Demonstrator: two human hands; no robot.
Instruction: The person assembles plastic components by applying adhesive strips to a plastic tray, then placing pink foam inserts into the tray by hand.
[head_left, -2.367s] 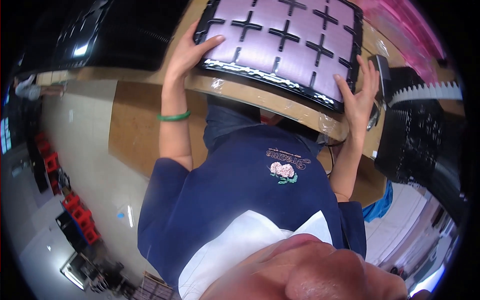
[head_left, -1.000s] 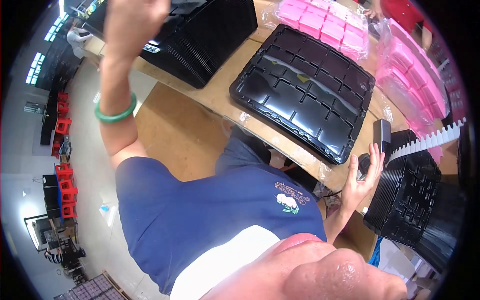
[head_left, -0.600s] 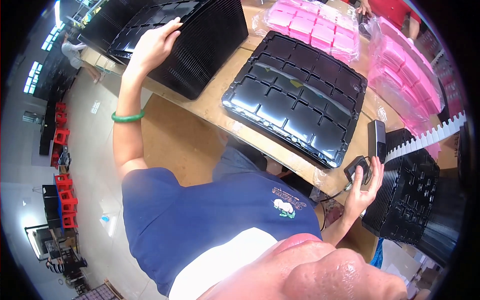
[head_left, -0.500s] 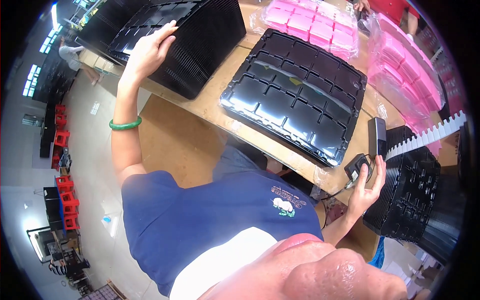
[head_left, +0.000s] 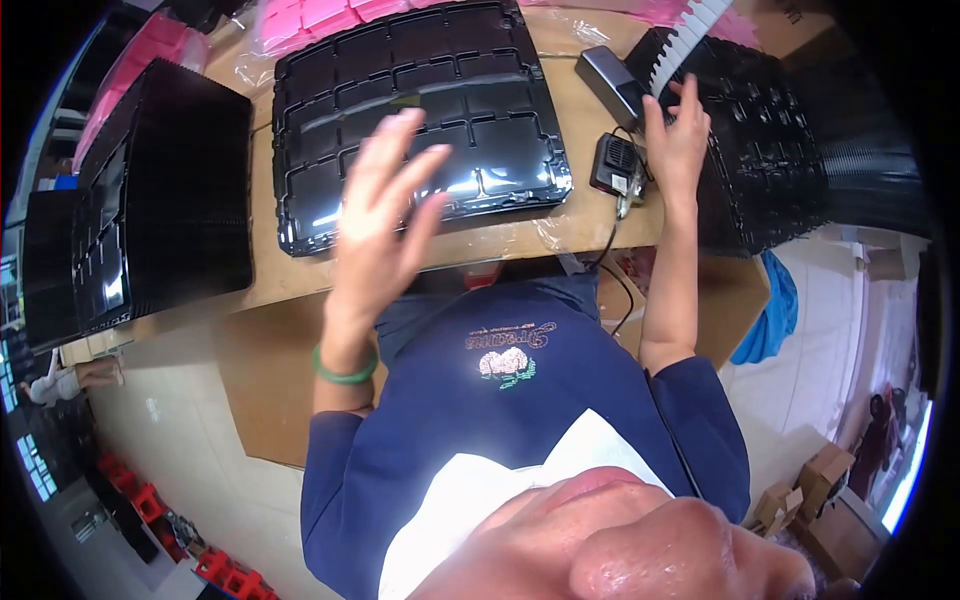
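Note:
My left hand, with a green bangle at its wrist, is raised over the near edge of a black moulded plastic tray on the table. Its fingers are spread and nothing is in them. I cannot tell whether it touches the tray. My right hand is open beside a stack of black trays on the right. Its thumb and fingers are close to the lower end of a white toothed strip; contact is unclear. A black box with a cable lies just left of that hand.
A dark oblong device lies behind the cabled box on the brown table. At the left stands a tall stack of black trays. Pink trays in clear wrap are at the back. A blue bag hangs low on the right.
My left hand has come off the left tray stack and moved right, to over the middle tray. My right hand stays near the white strip. The view has turned toward the right.

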